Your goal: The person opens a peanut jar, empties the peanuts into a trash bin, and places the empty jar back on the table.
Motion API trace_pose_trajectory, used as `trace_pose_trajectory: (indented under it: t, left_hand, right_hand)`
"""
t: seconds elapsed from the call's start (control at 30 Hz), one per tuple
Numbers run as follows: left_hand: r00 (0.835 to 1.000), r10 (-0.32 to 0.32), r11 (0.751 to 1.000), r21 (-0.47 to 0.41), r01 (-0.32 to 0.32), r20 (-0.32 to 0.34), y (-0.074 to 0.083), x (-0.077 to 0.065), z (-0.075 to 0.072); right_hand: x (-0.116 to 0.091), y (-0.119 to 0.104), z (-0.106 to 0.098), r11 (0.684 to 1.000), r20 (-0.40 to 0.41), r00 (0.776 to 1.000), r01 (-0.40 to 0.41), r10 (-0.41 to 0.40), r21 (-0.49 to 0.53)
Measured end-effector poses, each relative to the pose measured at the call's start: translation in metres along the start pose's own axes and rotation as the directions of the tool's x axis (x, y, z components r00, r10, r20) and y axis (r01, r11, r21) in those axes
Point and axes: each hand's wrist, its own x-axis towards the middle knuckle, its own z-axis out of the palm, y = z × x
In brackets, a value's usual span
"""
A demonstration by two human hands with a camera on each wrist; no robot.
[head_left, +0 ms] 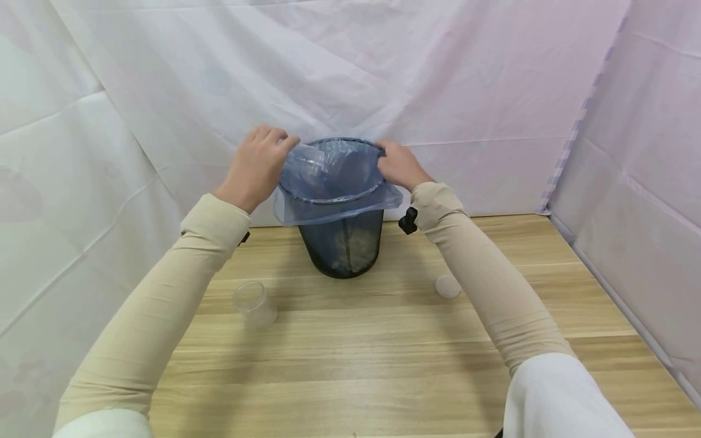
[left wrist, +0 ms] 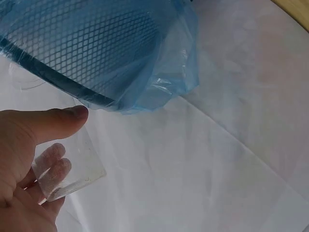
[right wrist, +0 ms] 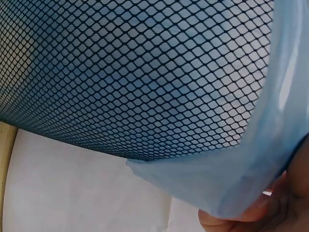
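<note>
A black mesh wastebasket (head_left: pixel 356 249) stands upright at the back of the table, against the cloth. Its blue plastic bag (head_left: pixel 328 213) is folded over the rim and hangs down outside. At the rim's left side my left hand (head_left: pixel 261 161) holds a clear plastic cup (head_left: pixel 311 153), tilted with one end over the bin's mouth. The left wrist view shows the thumb on one side of this cup (left wrist: pixel 82 166) and fingers seen through it. My right hand (head_left: pixel 402 165) grips the right side of the rim, over the bag (right wrist: pixel 227 179); most of that hand is out of the right wrist view.
Another clear cup (head_left: pixel 257 304) is on the wooden table (head_left: pixel 350 359), left of the bin. A small whitish round piece (head_left: pixel 448 286) lies near my right forearm. White cloth (head_left: pixel 482 73) hangs behind and along both sides.
</note>
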Motion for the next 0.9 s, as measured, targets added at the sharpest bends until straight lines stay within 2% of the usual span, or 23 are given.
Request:
trace_pose_trajectory:
  t: [0.17,0.3,0.43,0.53,0.63,0.73,0.9]
  left_hand:
    - [1.000,0.008,1.000,0.009,-0.008,-0.005,0.000,-0.001,0.000]
    - [1.000,-0.004,1.000,-0.005,0.004,-0.019,-0.001,0.002,-0.007]
    - [0.998,-0.051,0.999,-0.006,0.051,-0.022,-0.005,0.004,-0.018]
    - [0.993,-0.115,0.992,-0.050,0.114,-0.022,-0.007,0.003,-0.028]
    - [0.979,-0.203,0.972,-0.126,0.199,-0.018,-0.007,0.001,-0.037]
    - [0.956,-0.294,0.939,-0.192,0.287,-0.012,-0.006,-0.003,-0.044]
    - [0.926,-0.377,0.891,-0.284,0.353,-0.034,-0.006,-0.017,-0.043]
  right_hand:
    - [-0.001,-0.004,-0.007,0.997,0.035,0.999,0.017,-0.014,-0.077]
    - [-0.005,-0.007,-0.020,0.987,0.068,0.998,0.024,-0.014,-0.156]
    - [-0.009,-0.009,-0.037,0.973,0.076,0.997,0.040,-0.023,-0.229]
    - [-0.013,-0.011,-0.052,0.954,0.076,0.996,0.071,-0.051,-0.292]
    - [-0.020,-0.018,-0.069,0.927,0.085,0.993,0.108,-0.083,-0.360]
    - [-0.031,-0.027,-0.084,0.907,0.099,0.990,0.136,-0.106,-0.398]
    - [-0.061,-0.035,-0.099,0.896,0.074,0.990,0.137,-0.116,-0.422]
